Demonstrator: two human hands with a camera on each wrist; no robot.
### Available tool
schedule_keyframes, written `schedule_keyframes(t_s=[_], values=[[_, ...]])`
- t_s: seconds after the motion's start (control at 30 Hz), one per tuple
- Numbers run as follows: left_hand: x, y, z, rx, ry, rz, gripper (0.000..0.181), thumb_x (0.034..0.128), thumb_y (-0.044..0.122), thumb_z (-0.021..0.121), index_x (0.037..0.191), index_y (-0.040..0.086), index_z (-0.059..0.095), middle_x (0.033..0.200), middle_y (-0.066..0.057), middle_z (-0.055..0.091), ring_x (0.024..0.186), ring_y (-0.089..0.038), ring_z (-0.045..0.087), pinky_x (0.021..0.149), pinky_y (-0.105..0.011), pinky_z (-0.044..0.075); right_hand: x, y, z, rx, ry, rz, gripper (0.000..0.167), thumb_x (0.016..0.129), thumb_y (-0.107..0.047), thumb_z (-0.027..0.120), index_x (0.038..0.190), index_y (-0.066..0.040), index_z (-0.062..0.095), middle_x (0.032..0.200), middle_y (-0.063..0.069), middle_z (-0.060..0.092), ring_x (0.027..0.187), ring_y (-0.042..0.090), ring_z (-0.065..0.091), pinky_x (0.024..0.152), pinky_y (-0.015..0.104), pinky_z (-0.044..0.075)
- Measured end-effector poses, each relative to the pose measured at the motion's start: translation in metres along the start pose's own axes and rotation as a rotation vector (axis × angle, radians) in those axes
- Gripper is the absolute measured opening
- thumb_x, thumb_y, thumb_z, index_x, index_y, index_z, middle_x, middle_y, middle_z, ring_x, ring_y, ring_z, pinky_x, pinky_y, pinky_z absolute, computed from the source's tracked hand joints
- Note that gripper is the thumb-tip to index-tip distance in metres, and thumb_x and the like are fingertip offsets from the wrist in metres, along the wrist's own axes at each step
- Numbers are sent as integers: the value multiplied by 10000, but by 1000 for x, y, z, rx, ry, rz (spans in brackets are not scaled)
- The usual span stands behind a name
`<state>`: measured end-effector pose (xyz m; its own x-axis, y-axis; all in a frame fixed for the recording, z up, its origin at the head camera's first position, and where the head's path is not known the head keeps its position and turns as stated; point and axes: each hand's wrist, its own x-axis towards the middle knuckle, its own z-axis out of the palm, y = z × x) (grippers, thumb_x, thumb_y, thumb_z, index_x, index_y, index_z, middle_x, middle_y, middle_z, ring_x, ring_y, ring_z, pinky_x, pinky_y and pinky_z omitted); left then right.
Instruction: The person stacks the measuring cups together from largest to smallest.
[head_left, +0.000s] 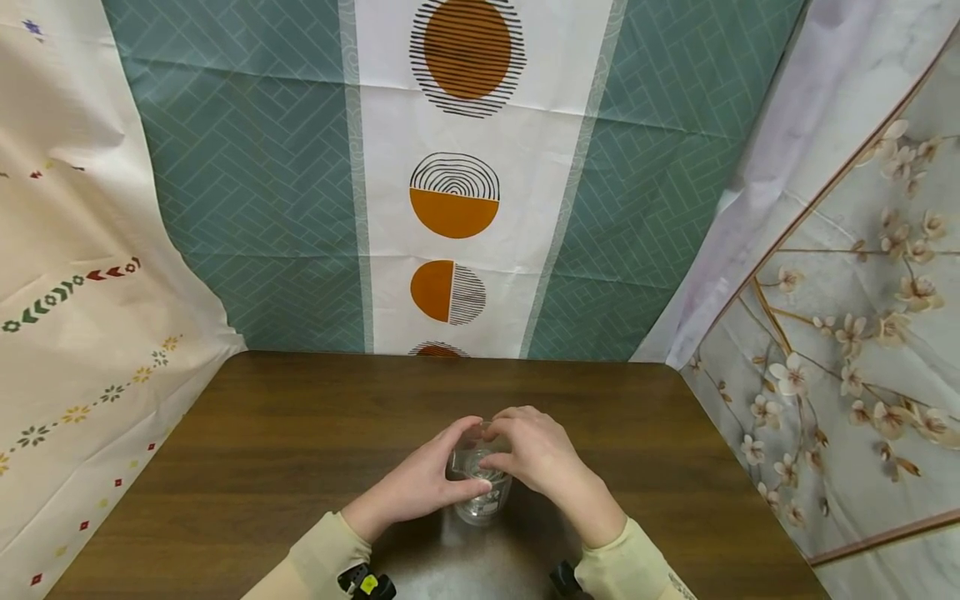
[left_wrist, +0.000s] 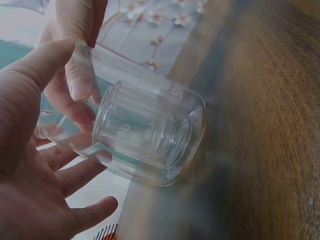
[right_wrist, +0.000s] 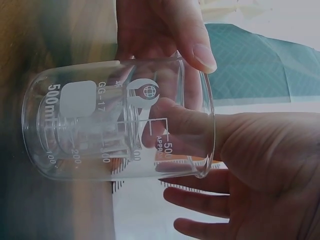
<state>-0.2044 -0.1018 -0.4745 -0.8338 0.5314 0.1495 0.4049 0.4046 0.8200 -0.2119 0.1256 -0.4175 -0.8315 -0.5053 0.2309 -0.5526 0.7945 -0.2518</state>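
Observation:
A clear 500 ml glass beaker [right_wrist: 79, 100] stands upright on the table, with smaller glassware [left_wrist: 132, 127], seemingly nested beakers, inside it. My left hand [head_left: 423, 483] holds the large beaker round its left side, thumb near the rim and fingers behind the glass. From the right, my right hand [head_left: 540, 454] reaches over the rim. Its thumb [right_wrist: 172, 117] dips into the beaker close to the inner rim, while other fingers extend straight outside in the right wrist view. Whether the right fingertips touch the inner glass, I cannot tell.
The brown wooden table [head_left: 300, 417] is bordered at the back by a green and white patterned cloth [head_left: 465, 250]. A cream cloth [head_left: 90, 333] hangs at the left, a floral one [head_left: 847, 375] at the right.

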Motion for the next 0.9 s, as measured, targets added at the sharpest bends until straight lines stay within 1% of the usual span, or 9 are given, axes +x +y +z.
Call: schedule_keyframes(t_s=[0.27, 0.63, 0.73, 0.9], values=[[0, 3, -2, 22, -1, -15, 932, 992, 524, 822, 1691, 119, 358, 1616, -87, 535, 1453, -320, 566, 1120, -612, 497, -2, 2, -2, 20, 17, 2, 278, 873, -305, 971, 1094, -175, 863, 1263, 30, 767, 1213, 327, 689, 965, 538, 595], [0, 2, -1, 55, 13, -30, 927, 980, 561, 822, 1701, 204, 362, 1619, -53, 533, 1439, -294, 573, 1109, -624, 500, -8, 4, -1, 9, 81, -20, 276, 897, -324, 947, 1112, -179, 855, 1286, 60, 762, 1203, 311, 699, 956, 522, 602], [-1, 2, 0, 60, 18, -23, 936, 981, 569, 818, 1705, 192, 359, 1623, -37, 533, 1443, -286, 569, 1112, -624, 496, -10, 5, 0, 0, 99, -23, 288, 902, -331, 940, 1129, -179, 848, 1305, 67, 757, 1206, 299, 697, 959, 517, 601], [-3, 3, 2, 69, 26, -21, 948, 981, 568, 818, 1707, 168, 357, 1621, -38, 542, 1451, -307, 564, 1123, -633, 485, -15, 8, 2, 5, 136, -30, 299, 909, -344, 933, 1142, -180, 841, 1318, 60, 753, 1222, 301, 696, 983, 525, 594]])
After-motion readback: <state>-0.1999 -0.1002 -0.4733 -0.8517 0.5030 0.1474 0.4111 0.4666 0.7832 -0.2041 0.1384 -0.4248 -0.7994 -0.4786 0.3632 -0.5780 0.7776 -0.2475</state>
